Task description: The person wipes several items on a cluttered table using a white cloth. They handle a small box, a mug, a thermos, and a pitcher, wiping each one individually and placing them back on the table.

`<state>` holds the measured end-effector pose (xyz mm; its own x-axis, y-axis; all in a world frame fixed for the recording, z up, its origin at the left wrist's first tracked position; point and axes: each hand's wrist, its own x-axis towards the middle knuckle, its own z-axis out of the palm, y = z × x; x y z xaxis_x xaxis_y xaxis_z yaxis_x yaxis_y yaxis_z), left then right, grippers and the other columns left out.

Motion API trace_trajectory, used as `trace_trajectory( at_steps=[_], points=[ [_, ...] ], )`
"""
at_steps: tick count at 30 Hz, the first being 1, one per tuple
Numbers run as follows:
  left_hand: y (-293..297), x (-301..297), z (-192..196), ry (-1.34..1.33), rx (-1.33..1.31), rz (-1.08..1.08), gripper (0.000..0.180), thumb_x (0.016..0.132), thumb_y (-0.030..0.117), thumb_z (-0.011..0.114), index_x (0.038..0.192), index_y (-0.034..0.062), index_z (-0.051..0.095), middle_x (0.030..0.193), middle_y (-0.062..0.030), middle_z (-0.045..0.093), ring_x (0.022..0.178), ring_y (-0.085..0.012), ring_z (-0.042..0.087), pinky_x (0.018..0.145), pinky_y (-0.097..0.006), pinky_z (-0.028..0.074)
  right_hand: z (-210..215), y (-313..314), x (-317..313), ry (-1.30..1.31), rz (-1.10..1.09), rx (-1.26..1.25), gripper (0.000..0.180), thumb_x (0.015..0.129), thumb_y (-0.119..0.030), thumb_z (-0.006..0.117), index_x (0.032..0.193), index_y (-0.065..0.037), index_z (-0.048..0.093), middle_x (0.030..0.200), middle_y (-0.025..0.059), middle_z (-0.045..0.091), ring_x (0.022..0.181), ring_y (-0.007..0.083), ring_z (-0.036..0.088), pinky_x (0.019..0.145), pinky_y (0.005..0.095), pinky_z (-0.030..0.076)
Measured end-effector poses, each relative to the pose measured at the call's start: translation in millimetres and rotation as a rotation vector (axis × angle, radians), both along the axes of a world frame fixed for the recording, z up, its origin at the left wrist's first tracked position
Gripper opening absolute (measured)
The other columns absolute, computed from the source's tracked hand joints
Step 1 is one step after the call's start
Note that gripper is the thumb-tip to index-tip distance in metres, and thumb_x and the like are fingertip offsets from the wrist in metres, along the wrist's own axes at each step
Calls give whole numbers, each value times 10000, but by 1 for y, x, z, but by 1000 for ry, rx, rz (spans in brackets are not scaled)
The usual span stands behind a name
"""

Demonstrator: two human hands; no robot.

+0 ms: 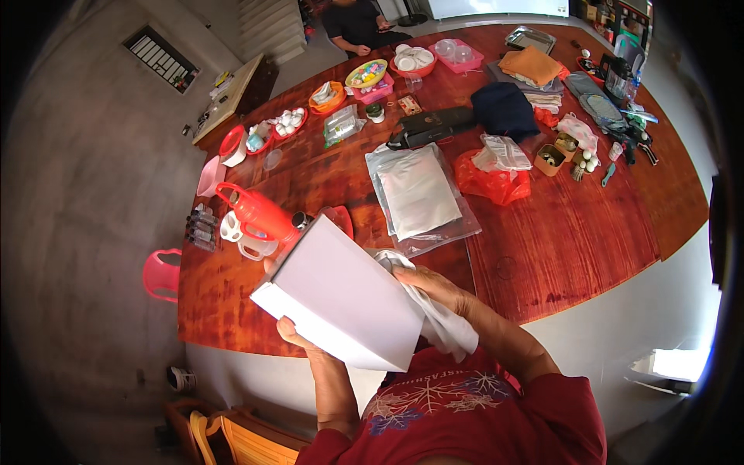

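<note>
A large white box is held tilted in front of my chest, over the near edge of the wooden table. My left hand grips its left end from below, with the fingers partly hidden behind it. At the box's right side, my right hand is closed on a white cloth, pressing it toward the box; the cloth's loose end hangs down by my forearm. Just past the box stand a red thermos flask and a white pitcher.
On the red-brown table lie clear plastic bags, a red plastic bag, a dark cloth bundle and several colourful baskets. A wooden chair stands at lower left. Another person sits across the table.
</note>
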<state>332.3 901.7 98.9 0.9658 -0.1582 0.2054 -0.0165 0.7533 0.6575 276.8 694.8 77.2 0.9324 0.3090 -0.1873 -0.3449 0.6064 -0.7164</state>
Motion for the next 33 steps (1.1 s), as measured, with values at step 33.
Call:
trace_trajectory(
  at_steps=[33],
  points=[
    [-94, -72, -24, -233, 471, 482, 995, 638, 369, 699, 1400, 80, 129, 1147, -172, 437, 968, -279, 538, 786, -407, 490, -52, -63, -62, 221, -448, 104, 406, 898, -327, 476, 1160, -22, 528, 1036, 91, 609, 894, 168, 594, 799, 306, 470]
  ],
)
